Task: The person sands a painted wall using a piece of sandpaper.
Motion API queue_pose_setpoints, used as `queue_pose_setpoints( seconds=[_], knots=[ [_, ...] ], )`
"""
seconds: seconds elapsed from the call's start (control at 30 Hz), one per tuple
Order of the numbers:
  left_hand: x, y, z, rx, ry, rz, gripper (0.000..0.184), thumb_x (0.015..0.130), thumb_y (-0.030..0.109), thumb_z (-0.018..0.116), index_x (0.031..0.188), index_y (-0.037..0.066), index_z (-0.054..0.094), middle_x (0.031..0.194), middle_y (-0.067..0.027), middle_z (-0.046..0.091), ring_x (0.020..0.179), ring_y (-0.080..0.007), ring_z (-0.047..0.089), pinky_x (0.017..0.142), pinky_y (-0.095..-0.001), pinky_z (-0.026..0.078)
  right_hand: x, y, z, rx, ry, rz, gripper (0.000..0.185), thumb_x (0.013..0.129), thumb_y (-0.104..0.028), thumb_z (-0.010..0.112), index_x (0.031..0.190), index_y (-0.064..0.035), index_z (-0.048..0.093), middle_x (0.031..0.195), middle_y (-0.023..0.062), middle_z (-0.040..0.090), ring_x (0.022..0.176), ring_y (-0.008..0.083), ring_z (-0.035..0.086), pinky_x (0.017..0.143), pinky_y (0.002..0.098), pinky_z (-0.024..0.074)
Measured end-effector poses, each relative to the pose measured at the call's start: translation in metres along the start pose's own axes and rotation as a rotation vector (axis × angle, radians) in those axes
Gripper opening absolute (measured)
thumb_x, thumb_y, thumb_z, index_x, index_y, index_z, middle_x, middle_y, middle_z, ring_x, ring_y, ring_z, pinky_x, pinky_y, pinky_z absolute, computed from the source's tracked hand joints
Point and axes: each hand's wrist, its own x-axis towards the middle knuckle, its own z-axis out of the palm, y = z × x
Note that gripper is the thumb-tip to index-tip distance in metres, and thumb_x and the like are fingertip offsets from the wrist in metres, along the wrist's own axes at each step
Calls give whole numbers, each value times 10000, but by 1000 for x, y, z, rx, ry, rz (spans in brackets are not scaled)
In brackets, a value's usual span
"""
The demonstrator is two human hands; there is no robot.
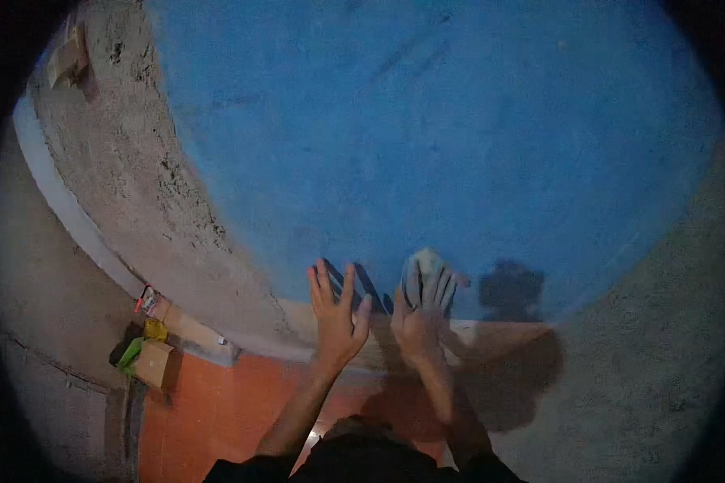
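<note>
A blue painted wall [459, 145] fills most of the head view. My left hand [338, 318] is raised in front of its lower part, fingers spread and holding nothing; I cannot tell whether the fingertips touch the paint. To its right, my right hand [417, 330] holds a pale grey cloth [427, 266] up at the wall. The cloth is bunched and folded, and it hides part of the fingers. Dark shadows of my hands and head fall on the wall around them.
Rough bare plaster [129, 153] borders the blue paint on the left. Orange tiled floor [209, 410] lies below. A cardboard box [155, 364], with green and yellow items beside it, stands at the lower left. Another brown box-like object [68, 60] is at the upper left.
</note>
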Motion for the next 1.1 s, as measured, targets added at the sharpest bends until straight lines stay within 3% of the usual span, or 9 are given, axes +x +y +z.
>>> queue_pose_setpoints(
  seconds=[0.13, 0.37, 0.57, 0.67, 0.77, 0.83, 0.9, 1.0, 1.1],
  knots=[
    [25, -1, -30, 32, 83, 2, 591, 1005, 238, 506, 1549, 124, 305, 1629, -244, 48, 1484, -489, 1, 1151, -616, 113, 69, -23, -31, 135, 117, 51, 520, 971, -237, 526, 1463, -89, 442, 1478, 368, 309, 1359, 587, 266, 1093, 713, 154],
    [22, -44, -58, 165, 40, -6, 581, 987, 240, 533, 1531, 141, 356, 1631, -236, 66, 1476, -499, 40, 1146, -633, 102, -60, -33, 60, -20, -101, 133, 577, 937, -223, 573, 1454, -19, 417, 1485, 373, 282, 1371, 604, 239, 1074, 724, 190],
    [36, -94, -105, 157, 67, 112, 578, 927, 223, 600, 1486, 199, 455, 1624, -242, 73, 1451, -544, 34, 1082, -728, 81, 77, -90, 12, 60, 174, 131, 603, 938, -220, 572, 1463, -4, 369, 1481, 399, 235, 1369, 627, 205, 1079, 677, 257],
    [48, -112, -121, 139, 54, 134, 611, 921, 188, 577, 1509, 172, 408, 1627, -244, 49, 1461, -532, -5, 1115, -692, 72, 57, -109, 49, 115, 103, 363, 615, 943, -223, 557, 1470, 15, 347, 1482, 402, 222, 1339, 632, 244, 1058, 683, 264],
    [51, -127, -126, 172, 18, 182, 637, 919, 225, 606, 1516, 173, 392, 1629, -236, 24, 1464, -523, -24, 1106, -707, 47, -28, -144, 103, -70, -137, 414, 666, 968, -206, 558, 1475, 119, 275, 1533, 387, 191, 1437, 560, 115, 1166, 594, 119],
    [53, -135, -126, 151, 22, 209, 628, 918, 253, 614, 1508, 193, 409, 1632, -226, 34, 1463, -522, -17, 1103, -708, 44, -23, -153, 112, 195, 116, 503, 632, 980, -216, 536, 1463, 120, 305, 1526, 397, 192, 1427, 574, 127, 1164, 599, 120],
    [52, -143, -123, 120, 42, 220, 602, 916, 292, 619, 1491, 232, 450, 1637, -208, 65, 1463, -523, -1, 1102, -705, 44, 0, -150, 105, 263, 204, 443, 594, 992, -197, 513, 1455, 122, 321, 1519, 407, 195, 1413, 585, 151, 1161, 603, 125],
    [53, -146, -122, 190, 26, 255, 658, 917, 269, 632, 1519, 175, 383, 1633, -224, 18, 1465, -513, -28, 1098, -717, 52, 73, -139, 65, -129, 219, 103, 545, 992, -137, 498, 1427, 148, 335, 1511, 413, 201, 1382, 591, 224, 1145, 613, 160],
    [54, -146, -124, 163, 21, 263, 650, 911, 272, 645, 1507, 174, 404, 1638, -211, 15, 1467, -505, -30, 1103, -709, 46, 87, -151, 63, -99, 168, 165, 542, 977, -141, 531, 1402, 148, 357, 1486, 412, 249, 1361, 582, 267, 1138, 613, 189]
  ],
)
